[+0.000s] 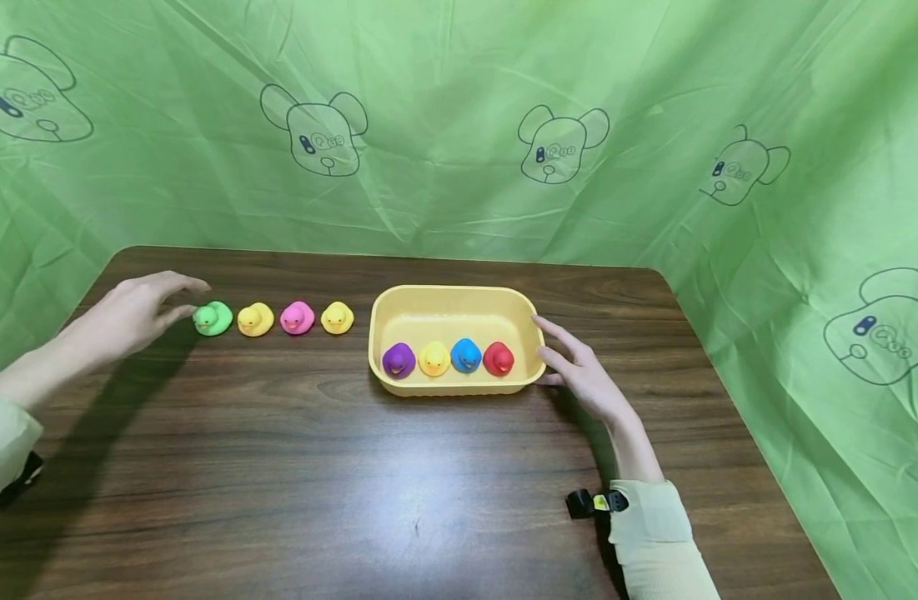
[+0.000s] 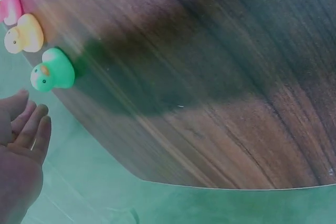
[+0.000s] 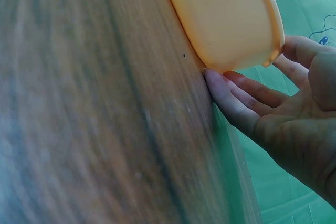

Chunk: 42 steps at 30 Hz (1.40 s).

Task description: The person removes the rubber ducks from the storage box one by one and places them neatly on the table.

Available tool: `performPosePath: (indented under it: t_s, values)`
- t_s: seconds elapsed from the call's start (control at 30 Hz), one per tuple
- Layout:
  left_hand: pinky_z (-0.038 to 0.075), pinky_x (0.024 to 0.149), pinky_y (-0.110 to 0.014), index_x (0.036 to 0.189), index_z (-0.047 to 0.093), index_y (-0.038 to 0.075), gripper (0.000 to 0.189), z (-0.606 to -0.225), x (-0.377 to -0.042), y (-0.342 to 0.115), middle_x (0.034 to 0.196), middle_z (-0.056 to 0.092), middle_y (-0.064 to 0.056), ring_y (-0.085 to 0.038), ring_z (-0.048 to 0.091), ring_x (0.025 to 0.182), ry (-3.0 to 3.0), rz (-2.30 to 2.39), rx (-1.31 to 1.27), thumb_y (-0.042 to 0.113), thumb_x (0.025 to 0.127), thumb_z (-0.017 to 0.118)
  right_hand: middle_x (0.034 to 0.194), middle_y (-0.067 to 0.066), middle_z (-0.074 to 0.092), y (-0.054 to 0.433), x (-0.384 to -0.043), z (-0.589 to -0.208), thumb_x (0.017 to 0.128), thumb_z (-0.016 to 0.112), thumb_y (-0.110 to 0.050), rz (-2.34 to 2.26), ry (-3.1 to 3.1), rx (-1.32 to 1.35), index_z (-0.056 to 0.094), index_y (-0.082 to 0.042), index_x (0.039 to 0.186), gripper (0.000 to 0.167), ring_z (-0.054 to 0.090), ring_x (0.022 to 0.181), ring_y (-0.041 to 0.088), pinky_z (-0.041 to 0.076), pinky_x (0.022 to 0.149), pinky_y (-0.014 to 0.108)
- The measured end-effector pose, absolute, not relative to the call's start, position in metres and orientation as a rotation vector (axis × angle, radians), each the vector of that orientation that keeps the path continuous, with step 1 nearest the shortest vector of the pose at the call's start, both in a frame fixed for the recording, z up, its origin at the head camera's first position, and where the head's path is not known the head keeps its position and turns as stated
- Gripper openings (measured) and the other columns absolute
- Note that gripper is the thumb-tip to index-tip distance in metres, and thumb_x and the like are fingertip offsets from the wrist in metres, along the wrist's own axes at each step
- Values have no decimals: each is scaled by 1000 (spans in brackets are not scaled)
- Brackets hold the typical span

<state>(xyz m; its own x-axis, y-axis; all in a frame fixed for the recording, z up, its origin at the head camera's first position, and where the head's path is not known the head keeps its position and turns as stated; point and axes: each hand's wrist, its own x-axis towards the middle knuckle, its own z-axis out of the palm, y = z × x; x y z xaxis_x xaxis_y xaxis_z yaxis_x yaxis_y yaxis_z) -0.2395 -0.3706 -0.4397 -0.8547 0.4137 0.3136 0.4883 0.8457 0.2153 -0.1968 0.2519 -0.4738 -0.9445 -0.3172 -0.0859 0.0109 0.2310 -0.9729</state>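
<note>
My left hand (image 1: 132,312) is beside the green rubber duck (image 1: 214,318), its fingers loosely bent with nothing between them. In the left wrist view a gap shows between the fingertips and that green duck (image 2: 55,70). To the duck's right, a yellow duck (image 1: 256,319), a pink duck (image 1: 297,317) and another yellow duck (image 1: 337,317) make a row. My right hand (image 1: 589,375) touches the right end of a pale yellow tub (image 1: 459,389) with extended fingers. Inside the tub sit a purple duck (image 1: 398,360), a yellow duck (image 1: 433,359), a blue duck (image 1: 466,356) and a red duck (image 1: 499,359).
Everything stands on a dark wood-grain table (image 1: 316,467) with rounded far corners. Green cloth (image 1: 443,200) printed with bear heads hangs behind the table and along its sides. A black device (image 1: 589,502) is strapped at the right wrist.
</note>
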Motion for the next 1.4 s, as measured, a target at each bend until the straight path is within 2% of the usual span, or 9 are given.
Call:
performPosePath:
  t_s: [0.13,0.3,0.7,1.0,1.4]
  values:
    - [48,91,-57,123,68,1,32,-432,-239,-362,121,71,-23,-44,65,113,-2805,-484,-632,1,92,72,162,22,37,252,-197,-474,109,52,-23,-1775,2235,-283,31,-17,162,58,57,129,40,63,87,36]
    - [47,97,-63,132,62,1,33,-426,-238,-343,129,67,-25,-47,61,120,-2845,-532,-619,7,100,64,162,21,36,252,-197,-474,109,52,-22,-1778,2235,-283,32,-17,162,58,58,128,39,63,87,36]
    - [46,103,-62,133,64,3,37,-415,-232,-285,133,67,-21,-44,60,125,-2817,-593,-784,8,97,70,163,21,35,252,-197,-474,109,52,-21,-1785,2229,-281,32,-16,162,57,58,128,37,63,88,37]
    - [47,106,-56,133,65,7,37,-410,-228,-255,132,68,-13,-34,59,128,-2835,-664,-805,11,97,71,163,21,36,251,-196,-473,109,52,-21,-1780,2238,-284,32,-17,162,57,59,127,37,63,88,39]
    - [50,104,-53,133,65,12,35,-410,-228,-225,131,68,-8,-28,62,122,-2839,-711,-887,14,99,69,160,22,39,250,-197,-472,109,52,-21,-1775,2236,-269,32,-17,162,57,59,128,38,63,88,38]
